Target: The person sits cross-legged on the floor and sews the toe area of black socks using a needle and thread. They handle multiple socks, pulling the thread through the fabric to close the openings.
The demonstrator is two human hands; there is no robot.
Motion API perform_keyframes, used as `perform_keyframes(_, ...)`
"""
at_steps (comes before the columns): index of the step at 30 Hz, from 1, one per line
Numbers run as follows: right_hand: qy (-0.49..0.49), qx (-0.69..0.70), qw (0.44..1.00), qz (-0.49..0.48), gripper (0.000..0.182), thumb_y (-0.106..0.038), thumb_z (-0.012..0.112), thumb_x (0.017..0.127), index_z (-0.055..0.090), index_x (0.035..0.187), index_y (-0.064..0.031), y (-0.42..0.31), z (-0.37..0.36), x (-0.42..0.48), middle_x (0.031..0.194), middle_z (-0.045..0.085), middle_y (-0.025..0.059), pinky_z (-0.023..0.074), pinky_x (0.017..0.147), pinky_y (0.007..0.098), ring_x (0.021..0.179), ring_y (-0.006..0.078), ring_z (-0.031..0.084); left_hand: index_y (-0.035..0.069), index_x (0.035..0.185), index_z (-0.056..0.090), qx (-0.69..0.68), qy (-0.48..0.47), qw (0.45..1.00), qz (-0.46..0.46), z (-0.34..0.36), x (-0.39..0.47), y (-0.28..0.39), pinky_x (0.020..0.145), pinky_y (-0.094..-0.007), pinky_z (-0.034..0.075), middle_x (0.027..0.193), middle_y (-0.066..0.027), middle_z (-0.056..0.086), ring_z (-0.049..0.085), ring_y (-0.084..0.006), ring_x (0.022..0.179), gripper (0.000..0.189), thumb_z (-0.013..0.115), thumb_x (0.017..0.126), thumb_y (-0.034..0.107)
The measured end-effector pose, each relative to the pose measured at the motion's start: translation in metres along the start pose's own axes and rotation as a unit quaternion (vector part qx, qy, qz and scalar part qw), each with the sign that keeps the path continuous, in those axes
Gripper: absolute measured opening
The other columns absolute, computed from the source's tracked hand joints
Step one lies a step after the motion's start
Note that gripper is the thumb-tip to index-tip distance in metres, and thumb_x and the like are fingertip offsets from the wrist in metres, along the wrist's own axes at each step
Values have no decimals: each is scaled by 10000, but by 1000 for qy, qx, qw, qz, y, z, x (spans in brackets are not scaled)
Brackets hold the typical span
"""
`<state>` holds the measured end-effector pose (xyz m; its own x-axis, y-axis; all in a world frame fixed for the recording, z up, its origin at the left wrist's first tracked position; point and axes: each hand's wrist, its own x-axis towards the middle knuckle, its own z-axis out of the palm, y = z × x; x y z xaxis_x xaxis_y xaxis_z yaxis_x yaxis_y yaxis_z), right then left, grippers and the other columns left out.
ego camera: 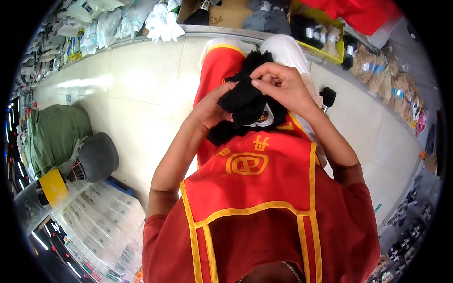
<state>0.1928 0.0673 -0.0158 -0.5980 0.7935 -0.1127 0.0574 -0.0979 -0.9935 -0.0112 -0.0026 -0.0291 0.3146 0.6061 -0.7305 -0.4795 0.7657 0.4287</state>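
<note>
A bunch of black socks (240, 99) lies over the lap of a red apron (247, 155) with yellow trim. My left hand (216, 106) grips the bunch from its left side, thumb on top. At the upper right of the bunch, my right hand (283, 83) pinches the black fabric between thumb and index finger. A white paper band (265, 118) with printing shows among the socks below my right hand. Another black bundle with a light band (328, 97) is to the right, beyond my right forearm.
Ahead runs a shelf edge (226, 32) with boxes of banded socks, including a yellow box (338, 46). Bagged goods (106, 30) line the upper left. A green sack (56, 138), a dark grey stool-like object (99, 155) and plastic-wrapped packs (102, 223) stand at left on the tiled floor.
</note>
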Motion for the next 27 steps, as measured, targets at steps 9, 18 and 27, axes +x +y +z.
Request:
perform_keyframes(9,-85,-12,992,-93,157,-145,686,866,642,967,-33,-2,-9,1,904,581,9,393,580,216,683,55,499,130,1177,575,-52,-6,999,5,-8,5,1,503,-257,517,980,-30,674,674,-148,831,399,490,936,436)
perform_keyframes(18,-156,-48,977,-135,169,-88,716,812,626,938,-21,-8,-17,-1,1008,582,19,391,582,234,669,85,481,119,1119,597,-67,-13,998,-5,-7,0,5,474,-259,492,886,-42,675,659,-166,686,429,474,933,486)
perform_keyframes(27,-63,21,997,-26,180,-129,682,883,553,837,-12,0,-9,-2,697,495,-47,340,527,195,585,31,382,109,1063,609,-50,-57,996,-48,-18,7,4,441,-254,408,813,-51,661,574,-187,562,486,470,915,550)
